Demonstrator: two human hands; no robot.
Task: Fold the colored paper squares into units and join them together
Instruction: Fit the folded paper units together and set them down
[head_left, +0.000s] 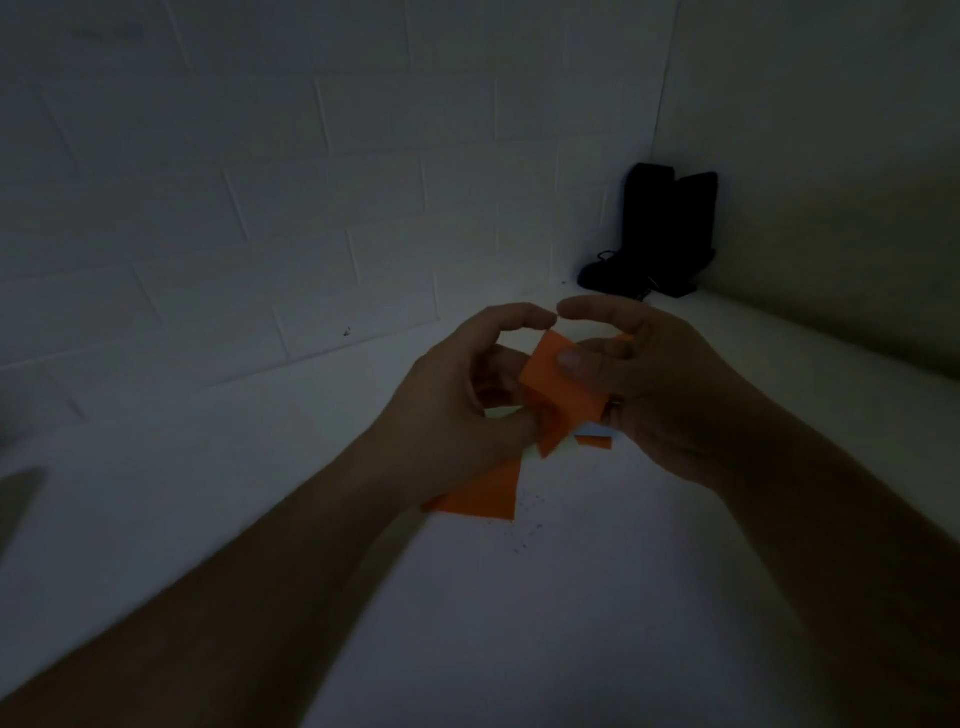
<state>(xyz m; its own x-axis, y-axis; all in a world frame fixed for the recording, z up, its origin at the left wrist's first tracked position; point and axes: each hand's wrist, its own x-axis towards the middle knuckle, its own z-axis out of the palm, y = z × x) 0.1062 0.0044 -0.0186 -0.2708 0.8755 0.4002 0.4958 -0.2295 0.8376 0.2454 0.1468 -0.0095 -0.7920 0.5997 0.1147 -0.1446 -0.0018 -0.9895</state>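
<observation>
Both hands are raised together above the pale worktop (597, 597), near the middle of the dim view, working one folded orange paper piece (558, 389) between them. The right hand (654, 395) has its thumb pressed flat on the upper face of that piece, with the forefinger arched over the top and the other fingers curled behind the paper, so its grip is closed on the orange piece. The left hand (467, 395) comes in from the left with its forefinger bent over in an arc, its tip almost meeting the right forefinger, and its thumb and lower fingers pinching the piece's left and lower edge; its grip is likewise closed on the paper. Below the left hand, a second orange paper (485, 493) shows as a flat angled shape just over the worktop, partly hidden by the wrist; whether it lies on the surface or hangs from the held piece cannot be told. A small orange sliver (593, 442) with a bit of pale paper beside it peeks out under the right hand. Far off to the right, in the corner where the white block wall (260, 208) meets the side wall, stands a pair of dark boots (660, 234).
</observation>
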